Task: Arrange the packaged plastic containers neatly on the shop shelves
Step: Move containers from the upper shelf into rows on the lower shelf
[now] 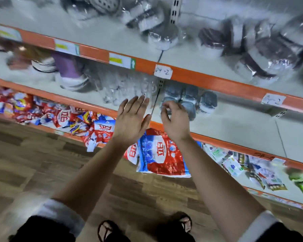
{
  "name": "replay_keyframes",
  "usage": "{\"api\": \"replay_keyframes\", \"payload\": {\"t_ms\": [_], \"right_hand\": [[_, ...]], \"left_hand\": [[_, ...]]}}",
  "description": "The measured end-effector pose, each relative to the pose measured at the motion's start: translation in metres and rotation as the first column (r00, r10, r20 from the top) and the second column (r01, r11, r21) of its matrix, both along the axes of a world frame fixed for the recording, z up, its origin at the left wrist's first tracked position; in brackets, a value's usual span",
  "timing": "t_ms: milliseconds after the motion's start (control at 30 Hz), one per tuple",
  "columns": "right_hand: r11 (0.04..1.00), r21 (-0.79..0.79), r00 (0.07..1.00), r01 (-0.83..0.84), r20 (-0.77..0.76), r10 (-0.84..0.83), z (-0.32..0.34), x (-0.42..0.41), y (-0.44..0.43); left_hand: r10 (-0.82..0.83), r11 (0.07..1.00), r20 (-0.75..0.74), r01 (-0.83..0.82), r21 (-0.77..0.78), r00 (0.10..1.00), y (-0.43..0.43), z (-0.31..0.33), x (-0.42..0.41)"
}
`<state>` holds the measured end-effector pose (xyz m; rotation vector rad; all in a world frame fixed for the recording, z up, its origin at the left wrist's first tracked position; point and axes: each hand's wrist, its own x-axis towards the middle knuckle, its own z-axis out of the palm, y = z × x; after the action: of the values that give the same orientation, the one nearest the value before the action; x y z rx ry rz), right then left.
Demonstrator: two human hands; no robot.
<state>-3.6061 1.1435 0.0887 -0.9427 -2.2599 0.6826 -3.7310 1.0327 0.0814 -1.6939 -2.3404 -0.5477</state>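
A pack of grey-lidded plastic containers in clear wrap sits on the middle shelf, right of the upright. A clear wrapped pack lies to its left. My left hand hovers flat with straight fingers in front of the clear pack, holding nothing. My right hand is beside it, fingers loosely curled, just in front of the grey containers; whether the fingertips touch the wrap is unclear. More wrapped containers with dark lids lie jumbled on the upper shelf.
Orange shelf edges carry price labels and a paper tag marked 04-2. The bottom shelf holds red and white detergent bags and small packets at right. Purple and white containers stand at middle left. Wood-pattern floor and my sandalled feet lie below.
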Motion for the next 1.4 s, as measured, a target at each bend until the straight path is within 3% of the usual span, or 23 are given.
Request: {"api": "replay_keyframes", "payload": {"t_ms": [300, 600, 800, 1133, 1400], "right_hand": [[0.975, 0.2, 0.995, -0.093, -0.012, 0.098, 0.063, -0.151, -0.085], [0.947, 0.293, 0.982, -0.132, -0.095, 0.166, 0.098, -0.285, -0.083], [0.948, 0.267, 0.964, -0.171, -0.153, 0.217, 0.1, -0.4, -0.053], [0.937, 0.221, 0.954, -0.272, -0.066, 0.293, 0.096, -0.553, -0.036], [0.953, 0.23, 0.979, -0.199, -0.006, 0.206, 0.095, -0.661, -0.021]], "left_hand": [[0.109, 0.989, -0.049, -0.103, 0.108, 0.993, -0.092, 0.066, -0.158], [0.194, 0.969, -0.028, -0.187, 0.16, 0.981, -0.115, 0.091, -0.287], [0.241, 0.963, -0.043, -0.234, 0.132, 0.97, -0.099, 0.099, -0.397], [0.318, 0.946, -0.055, -0.313, 0.078, 0.947, -0.091, 0.096, -0.553], [0.242, 0.963, 0.071, -0.249, 0.108, 0.968, -0.086, 0.094, -0.694]]}}
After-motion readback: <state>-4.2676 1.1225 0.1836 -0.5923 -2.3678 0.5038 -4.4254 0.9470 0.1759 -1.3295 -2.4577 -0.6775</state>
